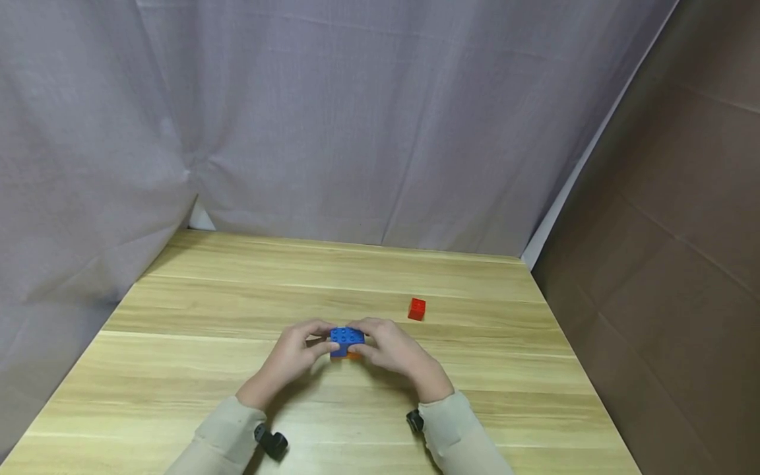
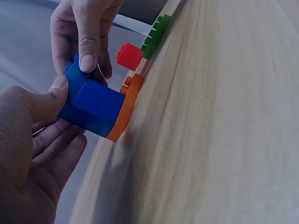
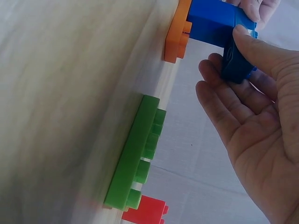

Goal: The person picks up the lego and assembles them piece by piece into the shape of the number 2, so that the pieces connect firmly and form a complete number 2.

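Both hands hold a small stack of toy building bricks low over the table. At its bottom is a flat orange brick (image 2: pixel 128 112), with a blue block (image 3: pixel 210 22) on one end. A studded blue brick (image 1: pixel 347 335) lies across the top and overhangs to the right. My left hand (image 1: pixel 293 351) pinches the top brick's left end between thumb and fingers. On the overhanging right end, my right hand (image 1: pixel 388 346) grips with its thumb in front and fingers behind. Orange studs stay bare under the overhang.
A red brick (image 1: pixel 417 309) sits on the wooden table (image 1: pixel 237 297), beyond the right hand. Near it lies a long green brick (image 3: pixel 133 154), hidden in the head view. Grey cloth (image 1: pixel 356 132) hangs behind the table, and a brown panel (image 1: pixel 671 264) stands along the right.
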Demonstrator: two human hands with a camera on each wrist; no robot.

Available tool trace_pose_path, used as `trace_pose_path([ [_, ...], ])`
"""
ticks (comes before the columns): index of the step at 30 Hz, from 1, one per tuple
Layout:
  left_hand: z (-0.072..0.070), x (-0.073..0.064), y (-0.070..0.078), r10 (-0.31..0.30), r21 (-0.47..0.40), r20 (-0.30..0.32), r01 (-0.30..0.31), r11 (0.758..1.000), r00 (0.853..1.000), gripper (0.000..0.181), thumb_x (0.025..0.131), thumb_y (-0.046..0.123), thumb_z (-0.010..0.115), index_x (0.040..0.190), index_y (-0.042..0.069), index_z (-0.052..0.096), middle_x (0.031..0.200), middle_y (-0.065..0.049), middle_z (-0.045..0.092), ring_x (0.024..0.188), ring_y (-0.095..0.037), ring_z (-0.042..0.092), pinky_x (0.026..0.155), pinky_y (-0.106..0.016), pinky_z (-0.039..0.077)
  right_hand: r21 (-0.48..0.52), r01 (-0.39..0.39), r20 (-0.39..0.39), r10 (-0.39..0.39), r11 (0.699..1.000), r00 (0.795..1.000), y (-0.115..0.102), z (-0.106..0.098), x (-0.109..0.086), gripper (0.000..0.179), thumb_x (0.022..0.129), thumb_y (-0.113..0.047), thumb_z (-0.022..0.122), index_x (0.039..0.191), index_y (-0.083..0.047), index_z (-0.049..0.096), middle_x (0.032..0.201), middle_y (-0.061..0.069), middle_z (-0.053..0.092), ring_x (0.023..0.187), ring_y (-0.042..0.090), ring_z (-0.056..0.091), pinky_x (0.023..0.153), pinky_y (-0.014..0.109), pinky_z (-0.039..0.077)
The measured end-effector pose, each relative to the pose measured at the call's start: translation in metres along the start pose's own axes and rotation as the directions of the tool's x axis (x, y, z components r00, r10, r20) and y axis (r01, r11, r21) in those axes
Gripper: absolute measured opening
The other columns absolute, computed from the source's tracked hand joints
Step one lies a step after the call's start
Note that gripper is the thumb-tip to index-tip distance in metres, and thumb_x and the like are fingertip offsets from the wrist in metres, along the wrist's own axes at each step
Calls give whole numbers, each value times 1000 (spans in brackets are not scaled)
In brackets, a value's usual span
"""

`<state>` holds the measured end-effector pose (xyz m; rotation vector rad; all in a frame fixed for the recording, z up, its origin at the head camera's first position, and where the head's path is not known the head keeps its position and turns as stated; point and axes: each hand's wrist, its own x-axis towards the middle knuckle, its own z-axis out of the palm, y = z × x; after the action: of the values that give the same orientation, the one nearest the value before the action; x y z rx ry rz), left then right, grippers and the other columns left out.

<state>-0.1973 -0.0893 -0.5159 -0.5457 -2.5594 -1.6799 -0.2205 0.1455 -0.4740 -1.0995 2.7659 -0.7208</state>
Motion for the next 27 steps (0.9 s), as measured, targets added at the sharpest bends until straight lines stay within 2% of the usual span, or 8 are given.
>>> trace_pose_path([
  [17,1,0,-1,16,3,-14,-16,1000,1000,27,87,21,80,113,14,72,109,3,73,105,-19,69,89,-27,58,-7,-7,-18,7,1000,1000,3,-5,-1,48,95,-31,72,136,-8,61,132,5,65,121,18,61,104,36,51],
  [27,1,0,-1,-5,-10,-9,5,1000,1000,27,87,20,80,113,15,72,110,3,73,106,-18,68,89,-26,58,6,-2,-20,2,1000,1000,4,-5,-3,48,95,-32,72,135,-8,62,130,4,66,120,17,62,103,35,52],
])
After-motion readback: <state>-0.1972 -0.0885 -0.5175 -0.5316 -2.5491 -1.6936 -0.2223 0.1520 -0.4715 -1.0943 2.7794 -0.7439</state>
